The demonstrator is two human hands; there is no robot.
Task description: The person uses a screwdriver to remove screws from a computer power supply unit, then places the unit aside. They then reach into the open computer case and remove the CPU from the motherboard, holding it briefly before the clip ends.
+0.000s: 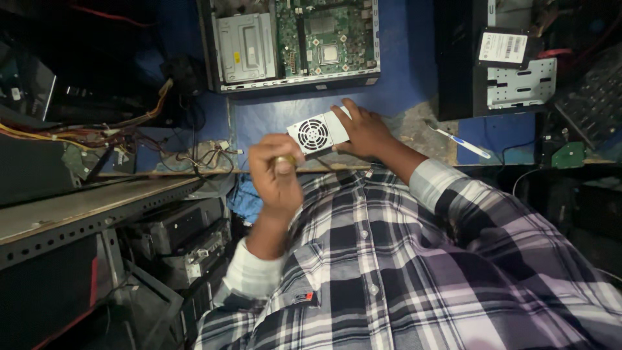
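An open computer case with its green board lies at the far side of the blue table. Near the table's front edge sits a small white power unit with a round fan grille; the right hand grips its far end. The left hand is curled shut on a small brass-coloured tool just beside the grille. A white pen lies to the right

Plaid shirt (purple, black, white), cuffs rolled
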